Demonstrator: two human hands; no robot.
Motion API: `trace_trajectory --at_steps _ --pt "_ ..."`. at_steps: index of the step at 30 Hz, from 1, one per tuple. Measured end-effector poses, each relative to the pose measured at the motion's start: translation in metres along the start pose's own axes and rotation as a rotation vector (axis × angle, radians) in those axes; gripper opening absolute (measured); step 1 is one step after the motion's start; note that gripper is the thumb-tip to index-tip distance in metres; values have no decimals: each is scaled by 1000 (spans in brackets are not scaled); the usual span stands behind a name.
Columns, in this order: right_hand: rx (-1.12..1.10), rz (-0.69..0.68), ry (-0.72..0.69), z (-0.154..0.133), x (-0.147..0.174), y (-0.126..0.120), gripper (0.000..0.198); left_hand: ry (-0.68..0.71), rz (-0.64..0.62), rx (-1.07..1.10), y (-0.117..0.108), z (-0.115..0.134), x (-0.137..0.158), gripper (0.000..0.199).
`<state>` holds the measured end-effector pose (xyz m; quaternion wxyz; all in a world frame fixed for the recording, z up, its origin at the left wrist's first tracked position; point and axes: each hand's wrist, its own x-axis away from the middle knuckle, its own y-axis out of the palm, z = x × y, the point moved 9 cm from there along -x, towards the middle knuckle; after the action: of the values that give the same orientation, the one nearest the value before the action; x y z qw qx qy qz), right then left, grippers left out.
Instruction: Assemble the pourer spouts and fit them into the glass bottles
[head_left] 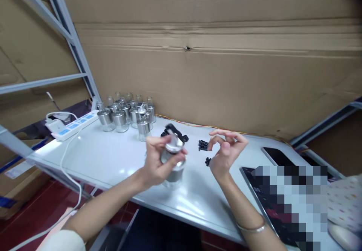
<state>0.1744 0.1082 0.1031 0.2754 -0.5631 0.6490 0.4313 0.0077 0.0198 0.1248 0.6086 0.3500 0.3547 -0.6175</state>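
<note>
My left hand (161,160) is wrapped around a glass bottle (174,173) with a metal band and a silvery top (174,143), held over the white table; the bottle is a little blurred. My right hand (227,151) is raised to the right of it, fingers apart and bent, with nothing visible in them. Its curled index fingertip is beside a bundle of small black parts (203,145); whether it touches them I cannot tell. A smaller black cluster (208,162) lies near the wrist. More black pieces (177,132) lie behind the bottle, partly hidden by it.
Several glass bottles with metal bands (120,121) stand at the back left of the table (98,160). A white power strip (75,126) with a cable lies at the left edge. On the right are a tablet (263,202) and a phone (278,156). Cardboard (215,81) walls the back.
</note>
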Motion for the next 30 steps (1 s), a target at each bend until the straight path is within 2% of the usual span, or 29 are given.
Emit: trace_trajectory --at_steps 3,8,10,12,15,19,22,25,27,30 --pt "-4 -62 25 7 5 10 11 13 183 -211 -57 6 -10 31" --pt "78 -113 124 25 16 13 9 -157 566 -670 -168 -22 -5 42" --pt "129 -138 161 32 20 12 10 -191 621 -832 -198 -36 -2 44" --pt "173 -178 189 38 23 10 11 -230 635 -952 -218 -54 1 42" --pt "239 -251 224 45 25 9 15 -278 598 -1078 -232 -82 2 39" --pt "301 -298 258 53 25 5 19 -267 566 -1117 -236 -108 4 36" --pt "319 -297 265 55 23 3 21 -258 505 -1141 -235 -118 3 36" --pt "339 -286 256 54 21 0 23 -236 477 -1185 -230 -115 0 39" --pt "364 -291 230 52 20 0 23 -198 460 -1252 -219 -108 -1 48" --pt "401 -317 187 49 20 1 23 -171 371 -1358 -193 -103 -3 79"
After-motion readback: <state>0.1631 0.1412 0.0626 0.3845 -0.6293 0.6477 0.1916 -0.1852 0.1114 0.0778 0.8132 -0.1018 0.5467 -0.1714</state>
